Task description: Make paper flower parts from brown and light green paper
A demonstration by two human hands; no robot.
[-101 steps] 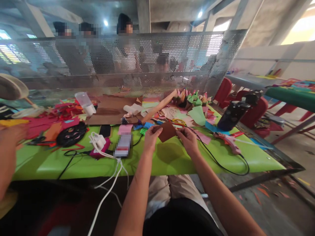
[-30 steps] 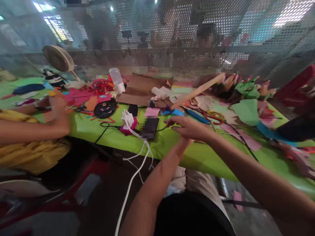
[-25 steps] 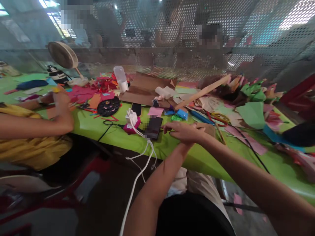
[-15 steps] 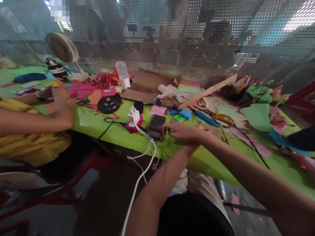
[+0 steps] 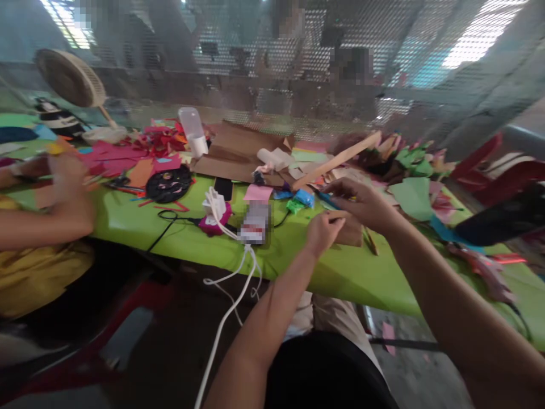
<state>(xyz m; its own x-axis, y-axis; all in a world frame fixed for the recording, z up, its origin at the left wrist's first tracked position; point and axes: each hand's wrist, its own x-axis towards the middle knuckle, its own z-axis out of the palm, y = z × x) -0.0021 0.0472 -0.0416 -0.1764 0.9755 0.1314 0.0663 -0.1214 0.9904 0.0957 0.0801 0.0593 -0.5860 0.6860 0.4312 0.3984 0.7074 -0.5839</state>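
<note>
The left hand [image 5: 323, 233] has its fingers pressed together, pinching the edge of the brown paper [image 5: 351, 234] over the green tabletop [image 5: 293, 267]. The right hand [image 5: 361, 199] is just beyond, its fingers curved over the blue tool [image 5: 325, 199]; I cannot tell if they grip it. Left of both hands lies the phone [image 5: 255, 221].

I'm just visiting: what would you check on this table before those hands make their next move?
1. Left hand holds the brown paper: ok.
2. Right hand has a firm grip on the blue tool: cannot tell; the hand partly covers it.
3. Both hands apart: ok.
4. White cable kept off the table edge: not ok, it hangs over.
5. Pink glue gun cool: cannot tell.
</note>
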